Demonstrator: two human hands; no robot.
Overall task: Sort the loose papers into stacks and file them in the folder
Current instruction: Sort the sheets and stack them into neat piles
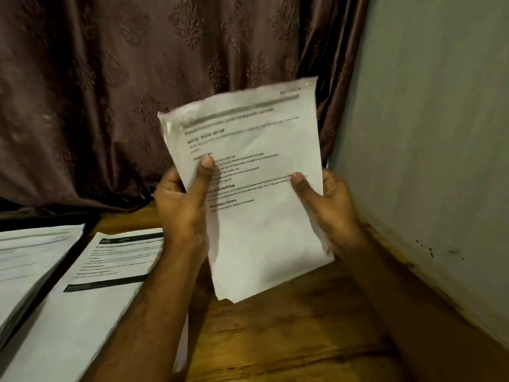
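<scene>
Item: sheaf of papers (256, 188), pinched in our left hand (183, 205) and right hand (330, 199) above the worktop (289, 326). Two stacks (91, 293) laid at eight o'clock; filing outstanding.

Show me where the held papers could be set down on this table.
Bare wood of the table lies below the held sheaf, between the forearms, and runs right to the wall. The left side is crowded: a printed sheet and a paper stack cover it.

A wooden table (289, 340) fills the lower frame; at lower left lie a printed sheet (91, 293) and a paper stack (24, 268) (on something dark).
</scene>
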